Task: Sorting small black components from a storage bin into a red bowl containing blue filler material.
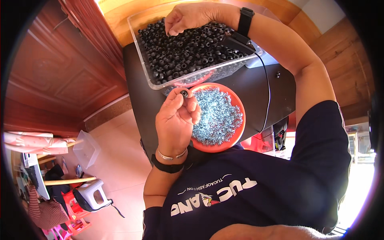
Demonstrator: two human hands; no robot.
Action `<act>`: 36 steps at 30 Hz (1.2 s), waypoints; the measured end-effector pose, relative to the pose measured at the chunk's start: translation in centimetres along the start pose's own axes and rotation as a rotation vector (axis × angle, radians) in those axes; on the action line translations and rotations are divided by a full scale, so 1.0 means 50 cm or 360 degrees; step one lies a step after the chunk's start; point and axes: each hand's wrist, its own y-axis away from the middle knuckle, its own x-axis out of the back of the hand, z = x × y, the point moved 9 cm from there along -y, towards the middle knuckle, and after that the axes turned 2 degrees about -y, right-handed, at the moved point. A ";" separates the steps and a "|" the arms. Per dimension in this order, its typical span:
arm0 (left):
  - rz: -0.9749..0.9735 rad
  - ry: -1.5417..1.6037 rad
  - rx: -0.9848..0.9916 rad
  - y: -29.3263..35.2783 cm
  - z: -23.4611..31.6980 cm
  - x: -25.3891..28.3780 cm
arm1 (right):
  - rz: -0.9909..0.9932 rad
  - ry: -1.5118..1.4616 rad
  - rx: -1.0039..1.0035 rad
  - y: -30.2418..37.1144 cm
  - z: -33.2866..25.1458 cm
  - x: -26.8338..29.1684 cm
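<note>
My left hand (178, 116) is raised at the near-left edge of an orange-red bowl (212, 149), its fingers closed on a small black ring-shaped part (184, 93) with an opening in its end. Many small shiny, silvery-blue pieces (219, 116) fill the bowl; their exact kind is too small to tell. Beyond it stands a clear plastic bin (224, 72) heaped with black hollow parts (180, 56) of similar look. Over the bin's far left, my right hand (184, 20) has thumb and fingers pinched together just above the heap. What lies between those fingertips cannot be made out.
Bin and bowl share a dark table (276, 96). A black device (239, 43) sits by the bin's right end, its cable (268, 92) trailing down across the table. Two loose black parts (278, 74) lie at the right. On the floor, lower left, is a grey-white stool (96, 195).
</note>
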 end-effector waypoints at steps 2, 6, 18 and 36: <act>-0.0065 -0.0017 -0.0060 0.001 0.005 -0.001 | 0.0056 -0.0051 -0.0056 0.041 -0.027 0.008; -0.0150 -0.0010 -0.0099 0.016 0.005 -0.024 | 0.0120 -0.0659 -0.0160 0.148 -0.084 -0.012; -0.0300 -0.0342 -0.0288 0.128 -0.017 -0.112 | 0.0296 -0.1500 -0.0013 0.352 -0.227 -0.220; -0.0410 -0.0140 -0.0094 0.159 -0.075 -0.059 | 0.1009 -0.1699 0.0149 0.387 -0.253 -0.337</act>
